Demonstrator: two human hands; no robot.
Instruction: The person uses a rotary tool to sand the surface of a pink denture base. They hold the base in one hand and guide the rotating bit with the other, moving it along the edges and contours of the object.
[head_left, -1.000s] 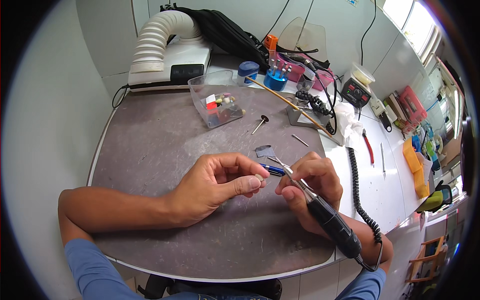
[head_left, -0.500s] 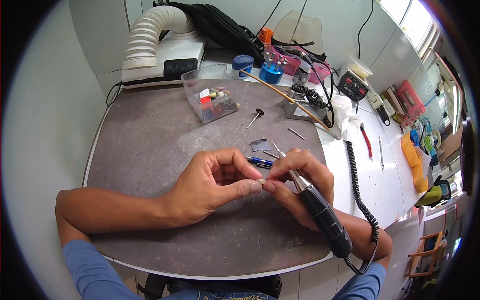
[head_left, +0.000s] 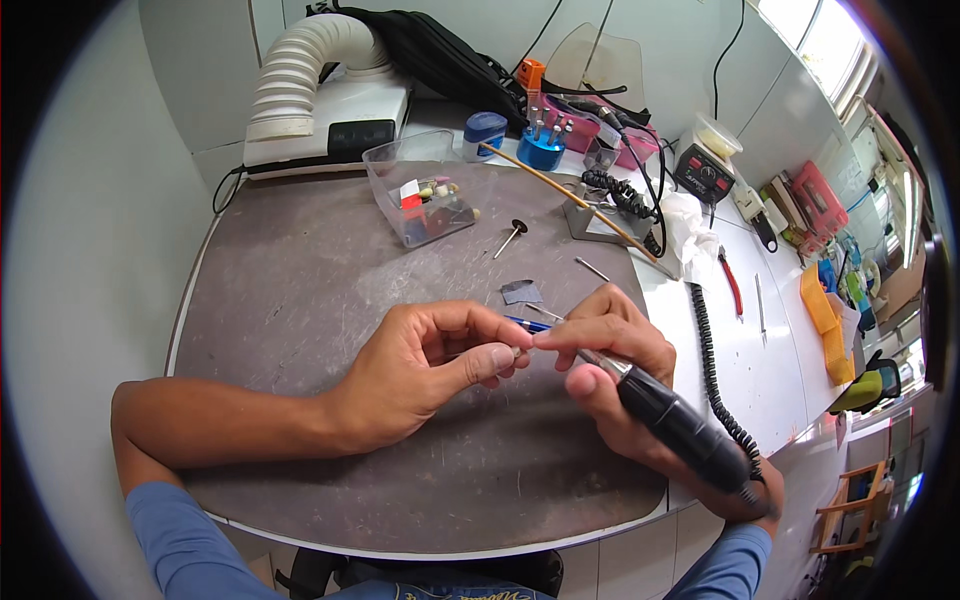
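My left hand (head_left: 420, 365) is closed in a pinch on a small pale piece (head_left: 514, 353) over the grey mat (head_left: 260, 300). My right hand (head_left: 625, 345) grips a black-and-silver rotary handpiece (head_left: 680, 425), its index finger reaching to the piece beside my left fingertips. The handpiece's tip is hidden behind my fingers. Just beyond my hands lie a blue pen (head_left: 528, 324), a grey square scrap (head_left: 521, 292) and a thin metal bit.
A clear tub of bits (head_left: 420, 215), a mounted disc (head_left: 518, 227) and a long stick (head_left: 560, 195) are farther back. A white extractor (head_left: 300, 150) stands back left; red-handled pliers (head_left: 733, 280), a yellow tray (head_left: 827, 330) and a control box (head_left: 705, 175) are right.
My right fingers came over to the small piece; since then the thumb has pulled back from it. The handpiece has tilted, its front end now lower behind my fingers.
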